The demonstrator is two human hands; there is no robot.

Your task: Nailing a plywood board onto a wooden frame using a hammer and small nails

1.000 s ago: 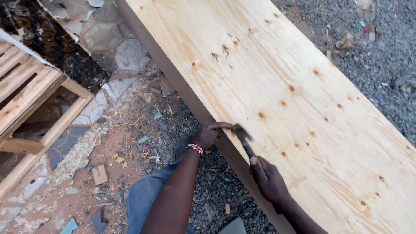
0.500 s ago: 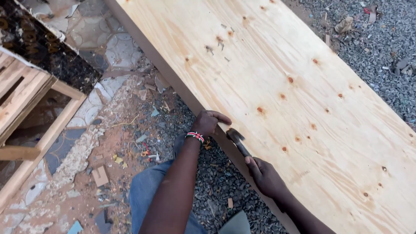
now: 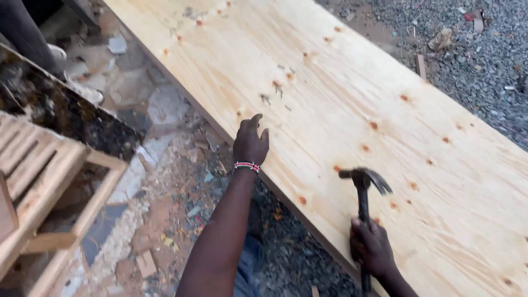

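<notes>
Nailing step: right hand (image 3: 373,246) wrapped tight around hammer (image 3: 363,181) over big plywood board (image 3: 385,110), left hand (image 3: 251,144) open, reaching toward loose nails (image 3: 275,91); probably needs picking one up next.

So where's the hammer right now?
The claw hammer is at lower right of the head view, gripped by the right hand, its head over the plywood sheet.

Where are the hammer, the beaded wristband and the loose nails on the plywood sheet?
hammer (image 3: 363,180): head view, on its dark metal head.
beaded wristband (image 3: 247,165): head view, on the band around the left wrist.
loose nails (image 3: 276,88): head view, on the small cluster lying on the sheet.
</notes>
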